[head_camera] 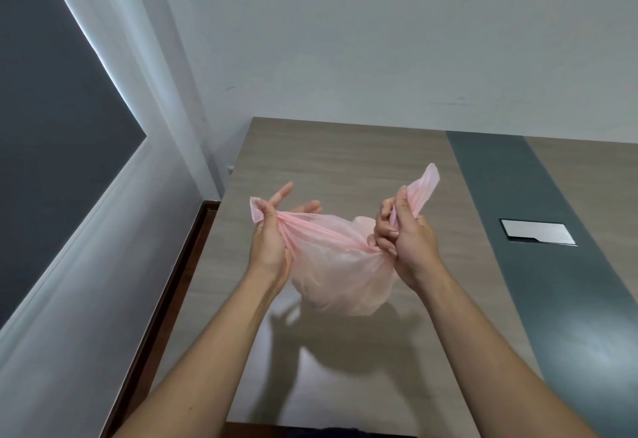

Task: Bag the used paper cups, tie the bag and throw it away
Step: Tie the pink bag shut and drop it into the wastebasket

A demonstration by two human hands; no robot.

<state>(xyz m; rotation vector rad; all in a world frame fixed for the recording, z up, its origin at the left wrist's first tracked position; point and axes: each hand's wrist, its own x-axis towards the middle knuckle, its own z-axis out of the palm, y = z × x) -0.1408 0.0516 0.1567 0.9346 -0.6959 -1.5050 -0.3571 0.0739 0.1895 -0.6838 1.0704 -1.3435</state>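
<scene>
Head view: both forearms reach forward over the surface. The left hand pinches one gathered handle of the pink bag under its thumb, index finger pointing up. The right hand is clenched round the other handle, whose end sticks up. The bag hangs between the hands, above the surface. The surface's left edge lies near the wall; a metal plate lies well to the right.
</scene>
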